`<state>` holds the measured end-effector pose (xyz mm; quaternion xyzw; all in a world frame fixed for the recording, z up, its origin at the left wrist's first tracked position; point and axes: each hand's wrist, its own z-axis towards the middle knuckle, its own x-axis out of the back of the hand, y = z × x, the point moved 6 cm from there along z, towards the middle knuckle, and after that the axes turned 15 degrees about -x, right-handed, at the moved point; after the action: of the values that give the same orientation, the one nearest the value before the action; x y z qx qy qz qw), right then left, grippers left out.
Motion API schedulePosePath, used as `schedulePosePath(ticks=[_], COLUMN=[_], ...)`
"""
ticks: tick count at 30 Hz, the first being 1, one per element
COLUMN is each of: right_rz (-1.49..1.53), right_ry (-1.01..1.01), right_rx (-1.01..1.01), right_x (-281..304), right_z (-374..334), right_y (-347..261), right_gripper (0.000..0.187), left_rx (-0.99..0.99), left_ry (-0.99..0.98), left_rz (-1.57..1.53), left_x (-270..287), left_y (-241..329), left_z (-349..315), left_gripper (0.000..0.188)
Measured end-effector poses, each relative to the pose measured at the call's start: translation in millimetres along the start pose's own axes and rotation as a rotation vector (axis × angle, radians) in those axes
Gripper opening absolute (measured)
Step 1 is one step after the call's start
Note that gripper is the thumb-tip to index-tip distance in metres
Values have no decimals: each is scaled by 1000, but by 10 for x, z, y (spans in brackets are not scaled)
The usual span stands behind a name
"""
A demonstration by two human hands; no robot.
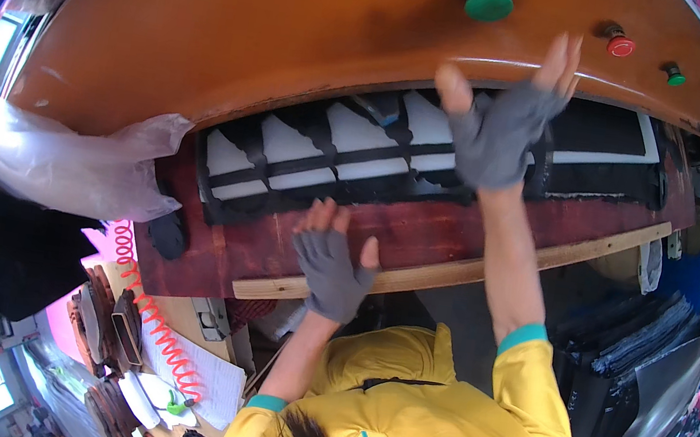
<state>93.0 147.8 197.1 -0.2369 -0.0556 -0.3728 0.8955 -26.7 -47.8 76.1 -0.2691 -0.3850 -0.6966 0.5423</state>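
My left hand (331,260), in a grey fingerless glove, lies flat with fingers apart on the dark red board (545,228) of a machine bed, just above a pale wooden strip (450,273). My right hand (498,123), gloved the same way, is raised with fingers spread over a black sheet (322,165) with white panels showing through it. It holds nothing. The sheet runs under the orange machine cover (306,24). Whether the right palm touches the sheet I cannot tell.
The orange cover carries two green buttons (488,2) and a red button (620,44). A clear plastic sheet (63,160) hangs at the left. A red coiled cable (153,316) and papers (211,378) lie lower left. Stacked dark sheets (636,348) stand at the right.
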Motion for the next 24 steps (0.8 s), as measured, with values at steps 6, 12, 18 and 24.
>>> schedulePosePath(ticks=[6, 12, 18, 24], right_rz=[-54, 174, 89, 28], right_ry=[-84, -655, -867, -924], right_rx=[66, -64, 102, 2], right_x=[-412, 25, 353, 264], right_z=[265, -909, -1738, -1760], right_y=[206, 419, 431, 432], right_gripper=[100, 83, 36, 21], left_rx=[-68, 29, 37, 40], left_ry=[-127, -106, -81, -95], left_rz=[-4, 110, 172, 162], left_x=[-478, -579, -603, -586], left_y=[90, -175, -140, -132], left_z=[-99, -10, -54, -21], left_gripper=[49, 46, 34, 24])
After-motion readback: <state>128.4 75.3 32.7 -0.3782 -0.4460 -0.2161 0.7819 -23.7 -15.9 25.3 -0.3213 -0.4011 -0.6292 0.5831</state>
